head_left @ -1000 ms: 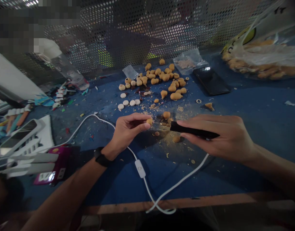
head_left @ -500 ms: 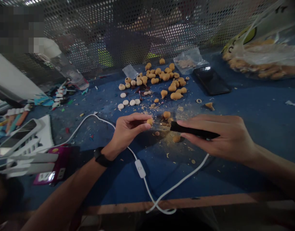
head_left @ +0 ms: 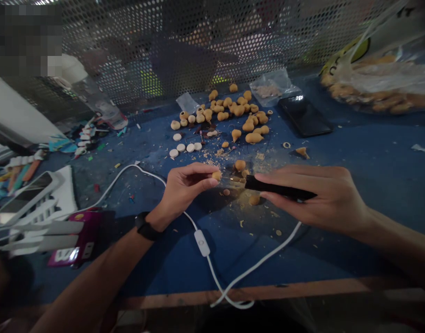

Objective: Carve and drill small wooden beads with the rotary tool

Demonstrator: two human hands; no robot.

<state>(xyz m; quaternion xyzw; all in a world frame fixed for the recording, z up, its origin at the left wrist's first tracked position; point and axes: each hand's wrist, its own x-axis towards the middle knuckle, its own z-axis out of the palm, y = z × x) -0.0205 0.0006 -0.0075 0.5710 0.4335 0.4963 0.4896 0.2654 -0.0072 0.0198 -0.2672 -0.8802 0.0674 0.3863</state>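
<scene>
My left hand [head_left: 186, 185] pinches a small tan gourd-shaped bead [head_left: 216, 175] between thumb and fingertips. My right hand [head_left: 311, 196] grips a black pen-shaped engraving tool [head_left: 277, 187], and its thin metal bit [head_left: 231, 178] points at the bead from the right. I cannot tell whether the bit touches it. Loose tan gourds [head_left: 240, 164] lie just beyond the tool, and more lie in a scattered group [head_left: 226, 115] farther up the blue work mat [head_left: 379, 185]. Several white discs [head_left: 184, 148] sit left of that group. Sawdust [head_left: 245, 196] covers the mat beneath my hands.
A white cable with an inline switch [head_left: 202, 243] crosses under my left wrist. A black phone [head_left: 304, 116] and a plastic bag of gourds [head_left: 379, 88] lie at the back right. A perforated metal screen [head_left: 212, 46] stands behind the bench.
My hands, the bead and the tool stay almost still. The whole view shifts only slightly.
</scene>
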